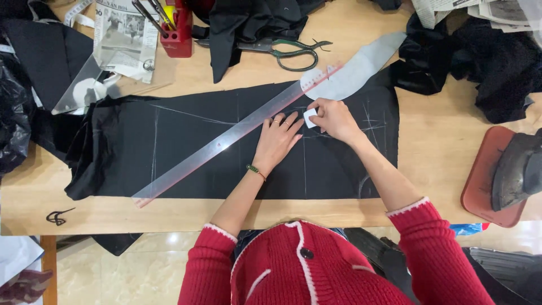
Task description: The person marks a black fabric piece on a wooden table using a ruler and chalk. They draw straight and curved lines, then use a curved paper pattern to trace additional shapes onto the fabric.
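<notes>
At my cutting table [186, 212], a piece of black fabric [130, 152] lies spread flat, its left half already carrying several thin chalk lines, one running upright and one slanting across. A long clear ruler [226, 138] crosses the cloth on a diagonal, from the near left edge up toward the far right. My left hand [278, 139] rests flat and open on the fabric just below the ruler, fingers spread, gripping nothing, only pinning the cloth. Just beside it, my right hand [334, 120] pinches a small white piece of tailor's chalk [310, 117] between thumb and fingertips, its edge down on the fabric near the ruler. More crossing chalk marks show to the right of that hand, and a grey curved pattern piece [361, 66] lies at the cloth's far right corner. By my reckoning the marking is well advanced but unfinished; the scissors [293, 52] lie untouched beyond the cloth, and the iron [516, 169] sits on its red rest at far right
</notes>
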